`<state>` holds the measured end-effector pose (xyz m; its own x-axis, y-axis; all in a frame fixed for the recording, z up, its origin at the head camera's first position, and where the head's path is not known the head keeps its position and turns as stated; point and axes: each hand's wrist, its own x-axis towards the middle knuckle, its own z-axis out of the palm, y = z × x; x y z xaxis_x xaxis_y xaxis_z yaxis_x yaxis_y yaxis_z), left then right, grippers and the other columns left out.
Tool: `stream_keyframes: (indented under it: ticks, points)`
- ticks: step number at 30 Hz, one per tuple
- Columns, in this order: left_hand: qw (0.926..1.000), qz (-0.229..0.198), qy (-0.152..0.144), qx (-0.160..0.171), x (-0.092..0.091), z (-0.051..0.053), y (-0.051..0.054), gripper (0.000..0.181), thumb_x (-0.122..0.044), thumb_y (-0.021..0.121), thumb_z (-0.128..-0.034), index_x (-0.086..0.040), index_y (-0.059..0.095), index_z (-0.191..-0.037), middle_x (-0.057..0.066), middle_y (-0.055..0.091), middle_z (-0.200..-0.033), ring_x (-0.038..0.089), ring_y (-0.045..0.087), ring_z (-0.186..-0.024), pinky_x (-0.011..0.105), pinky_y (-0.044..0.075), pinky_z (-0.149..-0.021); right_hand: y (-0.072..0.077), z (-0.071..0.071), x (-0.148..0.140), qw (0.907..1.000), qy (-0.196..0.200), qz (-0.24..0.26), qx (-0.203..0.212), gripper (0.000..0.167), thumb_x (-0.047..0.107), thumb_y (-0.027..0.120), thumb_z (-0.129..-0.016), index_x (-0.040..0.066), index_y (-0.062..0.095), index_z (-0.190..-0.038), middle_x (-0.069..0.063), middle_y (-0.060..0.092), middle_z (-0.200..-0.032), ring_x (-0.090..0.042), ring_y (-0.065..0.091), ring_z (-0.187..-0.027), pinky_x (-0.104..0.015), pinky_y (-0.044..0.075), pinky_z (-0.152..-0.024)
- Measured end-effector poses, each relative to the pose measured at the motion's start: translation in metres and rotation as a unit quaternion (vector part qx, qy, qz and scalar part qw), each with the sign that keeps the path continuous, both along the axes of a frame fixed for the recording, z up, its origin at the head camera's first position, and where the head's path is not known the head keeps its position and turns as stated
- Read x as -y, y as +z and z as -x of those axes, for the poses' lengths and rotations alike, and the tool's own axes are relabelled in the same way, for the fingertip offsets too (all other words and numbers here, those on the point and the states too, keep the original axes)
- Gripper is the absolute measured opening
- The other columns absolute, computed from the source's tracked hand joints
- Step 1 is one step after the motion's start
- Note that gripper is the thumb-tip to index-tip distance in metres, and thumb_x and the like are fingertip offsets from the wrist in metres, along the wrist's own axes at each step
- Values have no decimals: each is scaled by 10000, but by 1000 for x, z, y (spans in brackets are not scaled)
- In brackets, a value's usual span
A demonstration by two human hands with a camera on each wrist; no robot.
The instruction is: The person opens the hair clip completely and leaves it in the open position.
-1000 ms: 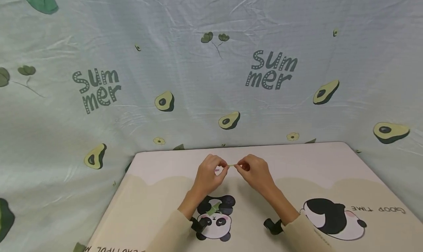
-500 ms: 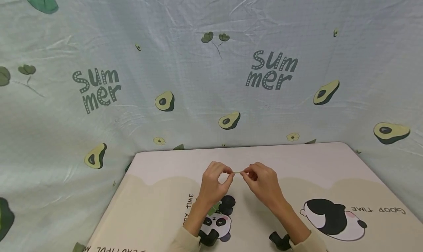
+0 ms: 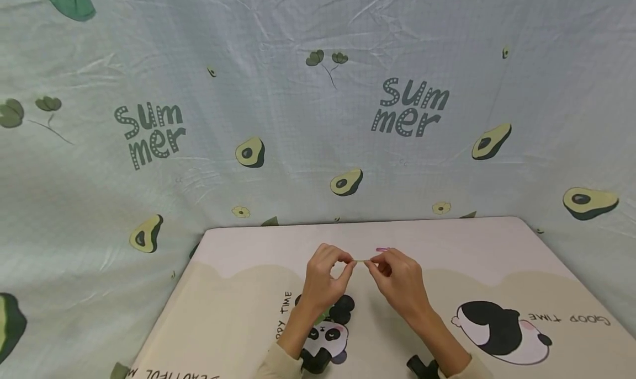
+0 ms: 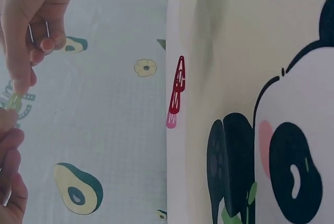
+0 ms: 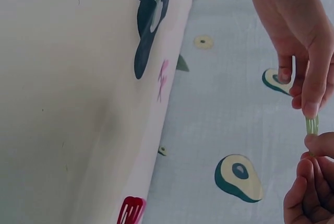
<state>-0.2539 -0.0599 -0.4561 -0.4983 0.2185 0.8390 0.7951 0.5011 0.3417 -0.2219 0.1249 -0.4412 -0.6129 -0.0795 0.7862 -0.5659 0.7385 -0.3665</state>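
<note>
A small light-green hair clip (image 3: 361, 261) is stretched between both hands above the table, pinched at each end. My left hand (image 3: 325, 277) grips its left end between thumb and fingertips, and my right hand (image 3: 401, 282) pinches the other end. The left wrist view shows the green clip (image 4: 14, 100) between the fingertips; its slots are visible in the right wrist view, where the clip (image 5: 312, 125) spans the two hands. Beyond the right hand's knuckles lies a pink-red clip (image 3: 382, 250), partly hidden.
Near the table's far edge, the left wrist view shows red clips (image 4: 180, 78) and a pink one (image 4: 171, 120), overlapping in a line. A red clip (image 5: 130, 211) also shows at the bottom of the right wrist view. A printed curtain (image 3: 298, 114) hangs behind the table (image 3: 238, 302).
Both hands have moved slightly right and nearer the person, with the green clip still between them. The pink-red clip has come into sight beyond the right hand.
</note>
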Motion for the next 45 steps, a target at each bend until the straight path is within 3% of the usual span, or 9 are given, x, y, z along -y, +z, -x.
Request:
stream_keyframes:
  ticks: [18, 25, 33, 40, 45]
  points:
    - [9997, -76, 63, -218, 0, -1, -1, 109, -60, 818, -852, -102, 718, -860, -4, 696, -806, 135, 607, -816, 222, 515, -720, -4, -1, 4, 9999, -5, 97, -139, 240, -42, 918, -680, 30, 711, -778, -5, 586, -658, -24, 481, -577, -163, 451, -523]
    - [9997, -116, 126, -174, 1, -2, 1, 104, -50, 819, -852, -95, 725, -855, 2, 698, -801, 138, 610, -811, 229, 527, -728, -5, 1, 4, 9996, 210, 109, -171, 236, -47, 911, -686, 50, 713, -769, 9, 595, -654, -7, 478, -581, -122, 434, -536]
    - [9997, -141, 115, -191, 4, -3, 0, 112, -51, 820, -849, -116, 732, -871, -16, 702, -813, 123, 608, -811, 204, 503, -700, -1, 2, -1, 9980, 575, 260, -17, 196, -56, 880, -731, 52, 759, -839, 7, 662, -723, -22, 549, -614, -151, 507, -567]
    - [9993, -345, -71, 75, 1, 2, 3, 99, -65, 817, -861, -116, 734, -878, -8, 709, -822, 125, 608, -808, 221, 503, -671, 6, 14, -12, 9944, 963, 398, -168, 211, -93, 838, -744, 60, 763, -868, 17, 656, -722, -48, 579, -613, -138, 512, -598]
    - [9981, -157, -60, 592, -5, 20, 8, 44, -115, 787, -906, -87, 754, -897, 21, 734, -833, 161, 638, -813, 265, 521, -666, 10, 37, -20, 9935, 1077, 350, 70, 154, -78, 805, -782, 48, 751, -853, -7, 667, -716, -49, 579, -600, -179, 529, -581]
